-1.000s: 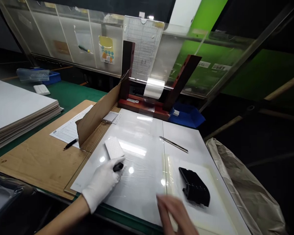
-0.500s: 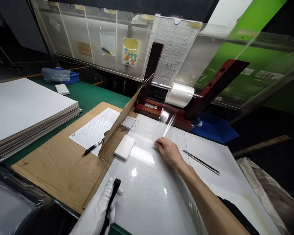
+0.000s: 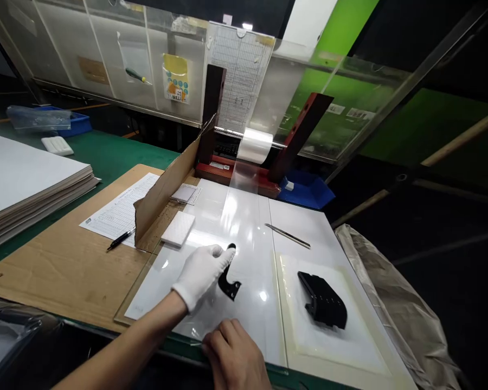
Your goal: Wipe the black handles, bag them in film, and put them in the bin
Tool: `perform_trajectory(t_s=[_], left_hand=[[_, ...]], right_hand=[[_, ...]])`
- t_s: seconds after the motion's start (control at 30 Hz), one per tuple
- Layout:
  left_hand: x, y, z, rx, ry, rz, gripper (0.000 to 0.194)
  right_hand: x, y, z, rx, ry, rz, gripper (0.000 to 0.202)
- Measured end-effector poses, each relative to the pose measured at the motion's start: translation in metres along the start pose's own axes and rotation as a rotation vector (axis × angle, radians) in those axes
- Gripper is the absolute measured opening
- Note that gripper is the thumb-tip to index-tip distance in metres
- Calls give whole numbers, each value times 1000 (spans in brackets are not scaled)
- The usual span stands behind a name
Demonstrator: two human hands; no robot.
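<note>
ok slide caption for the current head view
Gloved left hand holding a black part over clear film, bare right hand nearby.

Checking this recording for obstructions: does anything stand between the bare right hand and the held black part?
Nothing visible does. The left hand holds the black part by its upper end; between its lower end and the right hand shows only the glossy white surface.

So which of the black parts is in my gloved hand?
The slim, hooked black part, held in your left hand. The bulkier black part sits on the pale sheet to the right, with no hand on it.
</note>
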State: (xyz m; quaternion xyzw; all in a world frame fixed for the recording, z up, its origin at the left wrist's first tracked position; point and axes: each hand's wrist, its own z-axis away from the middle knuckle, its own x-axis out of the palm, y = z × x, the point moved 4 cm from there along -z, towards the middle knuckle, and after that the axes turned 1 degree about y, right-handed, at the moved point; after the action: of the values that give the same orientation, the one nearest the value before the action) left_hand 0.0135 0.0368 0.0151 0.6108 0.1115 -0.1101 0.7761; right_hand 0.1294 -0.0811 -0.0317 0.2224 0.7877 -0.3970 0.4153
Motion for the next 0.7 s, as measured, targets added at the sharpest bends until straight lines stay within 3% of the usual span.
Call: perform_trajectory(t_s=[0.1,0.23,0.37,0.47,0.53,0.6,0.7], left_hand=[[8,-13,-9,-3,-15,-60,37],[-3,-39,19,3,-87,-128,50],[-17,-54,63,126,-338,-91,39],[-19,-47,77,230,-405,-141,27],[-19,-41,72,189,-358,-108,28],[-21,-37,58,118,-242,-103,38],[-20,-28,29,164,-52,-266,47]], right_hand=[[4,-5,13,15,90,-16,15],[-7,-7,11,9,147,-45,12],[-32,-4,-4,86,39,-186,11],[-53,6,-21,203,-72,-427,14],[-61,21,-32,360,-154,-564,16],[-65,40,-44,513,-198,-644,31],[-67,67,-64,598,-112,-674,37]])
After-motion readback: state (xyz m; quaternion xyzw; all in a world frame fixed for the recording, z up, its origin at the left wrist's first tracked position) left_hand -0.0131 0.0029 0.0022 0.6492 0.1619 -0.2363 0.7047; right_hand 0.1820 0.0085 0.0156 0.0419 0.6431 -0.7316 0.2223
